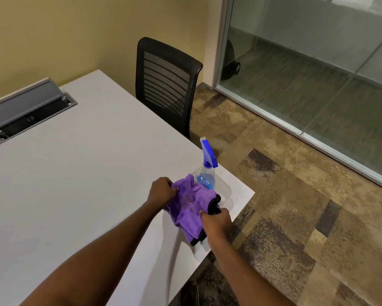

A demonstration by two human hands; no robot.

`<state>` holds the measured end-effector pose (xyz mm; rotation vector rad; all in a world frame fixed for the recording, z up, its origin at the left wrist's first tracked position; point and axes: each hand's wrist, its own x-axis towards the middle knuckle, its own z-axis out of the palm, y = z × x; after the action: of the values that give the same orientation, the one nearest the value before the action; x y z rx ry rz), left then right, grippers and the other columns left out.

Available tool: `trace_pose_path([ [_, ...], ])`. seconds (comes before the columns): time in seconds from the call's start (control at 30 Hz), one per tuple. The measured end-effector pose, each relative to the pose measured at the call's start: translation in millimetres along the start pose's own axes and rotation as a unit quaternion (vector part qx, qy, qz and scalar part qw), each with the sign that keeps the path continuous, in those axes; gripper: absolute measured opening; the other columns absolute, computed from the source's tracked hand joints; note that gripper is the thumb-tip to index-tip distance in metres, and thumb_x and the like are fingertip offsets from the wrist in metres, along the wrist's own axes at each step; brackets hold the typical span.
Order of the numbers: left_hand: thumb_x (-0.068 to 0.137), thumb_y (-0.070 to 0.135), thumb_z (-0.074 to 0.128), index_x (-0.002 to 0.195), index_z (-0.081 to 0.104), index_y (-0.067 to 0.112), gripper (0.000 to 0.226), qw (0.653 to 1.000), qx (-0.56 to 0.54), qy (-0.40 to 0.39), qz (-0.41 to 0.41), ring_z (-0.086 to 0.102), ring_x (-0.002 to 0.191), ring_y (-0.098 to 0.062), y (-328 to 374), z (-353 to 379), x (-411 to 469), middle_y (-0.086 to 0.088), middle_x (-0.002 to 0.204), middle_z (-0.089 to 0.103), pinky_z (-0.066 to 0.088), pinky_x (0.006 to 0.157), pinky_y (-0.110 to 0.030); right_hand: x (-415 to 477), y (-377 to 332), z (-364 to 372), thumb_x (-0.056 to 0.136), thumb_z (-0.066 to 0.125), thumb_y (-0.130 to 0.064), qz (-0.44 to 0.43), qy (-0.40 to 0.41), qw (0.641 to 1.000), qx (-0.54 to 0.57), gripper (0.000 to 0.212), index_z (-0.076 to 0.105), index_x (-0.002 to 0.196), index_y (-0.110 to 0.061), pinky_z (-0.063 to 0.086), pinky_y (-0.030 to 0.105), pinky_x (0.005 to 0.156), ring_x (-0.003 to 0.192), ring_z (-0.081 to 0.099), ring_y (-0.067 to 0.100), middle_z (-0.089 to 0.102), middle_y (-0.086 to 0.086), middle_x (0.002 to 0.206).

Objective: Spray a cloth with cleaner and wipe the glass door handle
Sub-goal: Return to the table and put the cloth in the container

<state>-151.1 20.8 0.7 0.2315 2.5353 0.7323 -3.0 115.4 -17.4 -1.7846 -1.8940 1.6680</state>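
Note:
A purple cloth (189,207) with a black edge is held just above the near right corner of the white table (79,173). My left hand (161,191) grips its left edge. My right hand (216,221) grips its right, black-trimmed edge. Behind the cloth stands a clear spray bottle (207,173) with a blue trigger head and a little blue liquid inside; the cloth hides its lower part. No door handle is in view.
A black mesh chair (165,85) stands at the table's far right side. An open cable box (26,111) is set into the table at the left. A glass wall (307,74) with a metal frame runs along the right, over patterned carpet (296,206).

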Motion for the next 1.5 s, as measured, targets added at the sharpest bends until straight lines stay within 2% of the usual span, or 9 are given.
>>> trace_pose_path([
  [0.23, 0.082, 0.018, 0.066, 0.095, 0.069, 0.008, 0.018, 1.0, -0.006, 0.011, -0.023, 0.059, 0.078, -0.02, 3.7, 6.3, 5.1, -0.008, 0.093, 0.067, 0.045, 0.065, -0.029, 3.2, -3.5, 7.6, 0.075, 0.081, -0.018, -0.002, 0.024, 1.0, -0.007, 0.042, 0.057, 0.109, -0.01, 0.056, 0.034, 0.075, 0.08, 0.06, 0.021, 0.068, 0.011, 0.105],
  [0.43, 0.081, 0.012, 0.069, 0.089, 0.072, 0.003, 0.012, 0.998, -0.033, 0.041, -0.024, 0.053, 0.074, -0.016, 0.2, 10.9, 11.3, -0.011, 0.093, 0.069, 0.039, 0.066, -0.026, 6.9, -14.9, 13.1, 0.075, 0.078, -0.013, -0.005, 0.036, 0.998, -0.042, 0.048, 0.054, 0.116, -0.007, 0.058, 0.038, 0.08, 0.093, 0.067, 0.029, 0.066, 0.014, 0.109],
  [0.6, 0.082, 0.015, 0.07, 0.088, 0.071, 0.004, 0.012, 0.998, -0.027, 0.047, -0.019, 0.053, 0.073, -0.017, -3.2, 16.1, 14.1, -0.009, 0.09, 0.067, 0.039, 0.066, -0.026, 7.8, -13.6, 16.1, 0.077, 0.079, -0.023, 0.003, 0.056, 0.991, -0.119, 0.057, 0.05, 0.122, -0.005, 0.058, 0.039, 0.08, 0.096, 0.065, 0.03, 0.064, 0.016, 0.113],
  [0.7, 0.083, 0.018, 0.069, 0.088, 0.069, 0.008, 0.011, 0.998, -0.011, 0.055, -0.018, 0.052, 0.073, -0.017, -4.0, 17.9, 13.3, -0.004, 0.085, 0.06, 0.04, 0.065, -0.028, 7.8, -12.0, 19.1, 0.076, 0.078, -0.034, -0.01, 0.088, 0.976, -0.199, 0.054, 0.055, 0.118, -0.009, 0.054, 0.037, 0.081, 0.1, 0.059, 0.029, 0.057, 0.016, 0.116],
  [0.83, 0.086, 0.022, 0.065, 0.088, 0.074, 0.009, 0.016, 0.992, 0.074, 0.087, 0.057, 0.047, 0.072, -0.016, -5.5, 22.7, 9.7, -0.007, 0.085, 0.067, 0.036, 0.065, -0.027, 10.7, -12.4, 21.6, 0.076, 0.077, -0.036, 0.027, 0.133, 0.962, -0.236, 0.038, 0.065, 0.106, -0.017, 0.04, 0.038, 0.092, 0.109, 0.045, 0.029, 0.042, 0.015, 0.123],
  [1.0, 0.093, 0.02, 0.053, 0.087, 0.074, 0.008, 0.025, 0.958, 0.167, 0.116, 0.2, 0.043, 0.067, -0.015, -16.5, 33.1, 8.0, -0.007, 0.076, 0.064, 0.029, 0.062, -0.026, 14.0, -10.8, 32.6, 0.075, 0.078, -0.036, 0.011, 0.16, 0.95, -0.269, 0.034, 0.067, 0.104, -0.021, 0.038, 0.038, 0.093, 0.111, 0.043, 0.028, 0.04, 0.012, 0.124],
  [1.13, 0.083, 0.02, 0.071, 0.075, 0.071, 0.006, 0.016, 0.912, 0.258, 0.099, 0.302, 0.035, 0.058, -0.014, -23.1, 35.4, 9.8, -0.007, 0.063, 0.06, 0.029, 0.058, -0.025, 18.8, -5.6, 39.6, 0.075, 0.077, -0.04, 0.024, 0.17, 0.942, -0.289, 0.041, 0.063, 0.107, -0.018, 0.041, 0.038, 0.093, 0.107, 0.048, 0.025, 0.043, 0.012, 0.123],
  [1.3, 0.097, 0.027, 0.046, 0.106, 0.06, 0.007, 0.026, 0.902, 0.321, 0.066, 0.28, 0.031, 0.082, -0.019, -26.4, 53.6, 18.1, -0.009, 0.1, 0.056, 0.023, 0.073, -0.03, 23.3, 1.3, 47.0, 0.074, 0.078, -0.041, 0.016, 0.18, 0.934, -0.308, 0.042, 0.063, 0.106, -0.019, 0.043, 0.038, 0.092, 0.104, 0.048, 0.024, 0.044, 0.011, 0.119],
  [1.5, 0.096, 0.032, 0.05, 0.121, 0.047, 0.007, 0.036, 0.909, 0.34, 0.051, 0.236, 0.035, 0.088, -0.02, -22.3, 68.3, 19.8, -0.011, 0.111, 0.048, 0.037, 0.088, -0.031, 31.0, 10.0, 51.6, 0.077, 0.075, -0.037, -0.017, 0.184, 0.921, -0.344, 0.038, 0.061, 0.109, -0.022, 0.04, 0.036, 0.089, 0.103, 0.047, 0.023, 0.044, 0.009, 0.116],
])
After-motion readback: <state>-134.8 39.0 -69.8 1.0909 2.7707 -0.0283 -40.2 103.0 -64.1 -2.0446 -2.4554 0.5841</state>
